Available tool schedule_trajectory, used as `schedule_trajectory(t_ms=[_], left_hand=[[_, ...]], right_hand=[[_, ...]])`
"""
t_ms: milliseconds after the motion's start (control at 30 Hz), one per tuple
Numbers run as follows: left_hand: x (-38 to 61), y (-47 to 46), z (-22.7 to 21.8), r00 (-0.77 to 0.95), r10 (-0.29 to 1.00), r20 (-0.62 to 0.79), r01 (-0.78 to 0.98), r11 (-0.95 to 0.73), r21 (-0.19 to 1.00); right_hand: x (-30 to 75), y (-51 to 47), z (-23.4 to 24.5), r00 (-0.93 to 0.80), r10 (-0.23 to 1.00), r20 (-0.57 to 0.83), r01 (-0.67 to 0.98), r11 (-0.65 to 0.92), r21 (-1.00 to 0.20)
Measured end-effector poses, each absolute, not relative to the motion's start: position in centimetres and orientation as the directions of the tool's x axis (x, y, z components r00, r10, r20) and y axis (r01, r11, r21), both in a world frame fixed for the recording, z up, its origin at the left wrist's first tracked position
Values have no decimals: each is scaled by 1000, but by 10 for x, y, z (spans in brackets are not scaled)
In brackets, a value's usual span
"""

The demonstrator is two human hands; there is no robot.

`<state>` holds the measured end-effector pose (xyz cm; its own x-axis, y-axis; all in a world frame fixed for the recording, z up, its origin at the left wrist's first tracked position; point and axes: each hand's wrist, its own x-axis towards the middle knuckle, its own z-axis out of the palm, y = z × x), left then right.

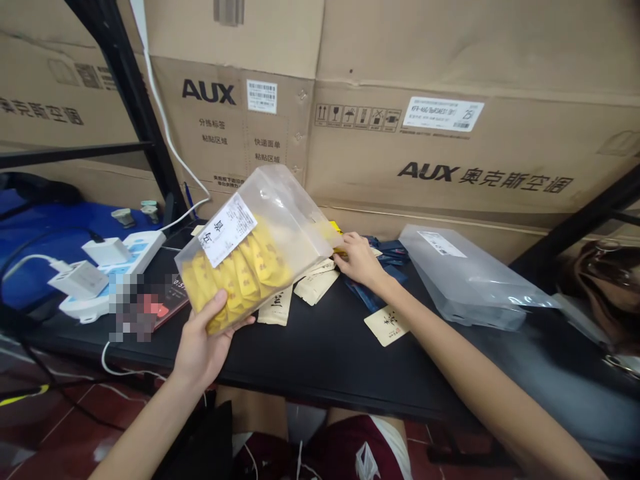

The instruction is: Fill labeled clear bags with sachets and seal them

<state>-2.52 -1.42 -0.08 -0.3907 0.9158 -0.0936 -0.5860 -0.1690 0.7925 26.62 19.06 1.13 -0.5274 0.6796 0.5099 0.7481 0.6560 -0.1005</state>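
Frosted bag (295, 200) with yellow packets (250, 273) inside — tilted, up off the desk (310, 353), in front of the cartons (360, 160). From my end I can't count the packets; the cloudy plastic and the white label (227, 230) blur or cover part of them, and the label's small print is unreadable to me.

Left hand (203, 343) is clamped on the bag's lower left corner, thumb across the front, other fingers mostly hidden behind and below it. Right hand (361, 260) is at the bag's right end, fingers drawn together on a yellow packet (334, 228) — I see just scraps of it, the rest lost behind fingers and bag edge.

Cream packets (317, 287) lie on the desk below, some partly covered by the bag; one more is overlapped by the right forearm. Dark blue packets (387, 250) sit behind the right wrist, how many I can't tell. Second frosted bag (460, 273) lies to the right, contents hard to make out. Pixelation masks part of a dark screen (173, 297) beside the power strip (145, 250). Cartons run out of frame.
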Motion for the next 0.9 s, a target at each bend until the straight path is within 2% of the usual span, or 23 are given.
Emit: schedule_trajectory(t_ms=[133, 233, 367, 467, 533, 667, 767, 900], left_hand=[[-25, -14, -2, -385, 920, -79, -566, -168, 807], [-25, -14, -2, -387, 919, -72, -559, -172, 811], [-24, -15, -2, -388, 920, -51, -546, -185, 817], [-24, -15, -1, -394, 918, -44, -540, -192, 820], [-24, -15, -1, -393, 918, -46, -539, -189, 821], [-23, -15, -1, -389, 920, -44, -542, -191, 818], [-23, -15, -1, -387, 921, -42, -542, -191, 819], [-24, -15, -2, -385, 922, -48, -543, -184, 820]], right_hand=[[271, 198, 8, -531, 673, 514, 742, 663, -102], [278, 192, 14, -486, 631, 604, 732, 672, -113], [286, 160, 37, -372, 395, 840, 615, 782, -95], [279, 118, 45, -334, 263, 905, 554, 831, -37], [266, 88, 41, -413, 267, 871, 554, 832, 8], [231, 46, 22, -632, 474, 613, 603, 798, 5], [222, 37, 17, -756, 505, 417, 504, 855, -122], [238, 48, 29, -785, 455, 421, 358, 887, -292]])
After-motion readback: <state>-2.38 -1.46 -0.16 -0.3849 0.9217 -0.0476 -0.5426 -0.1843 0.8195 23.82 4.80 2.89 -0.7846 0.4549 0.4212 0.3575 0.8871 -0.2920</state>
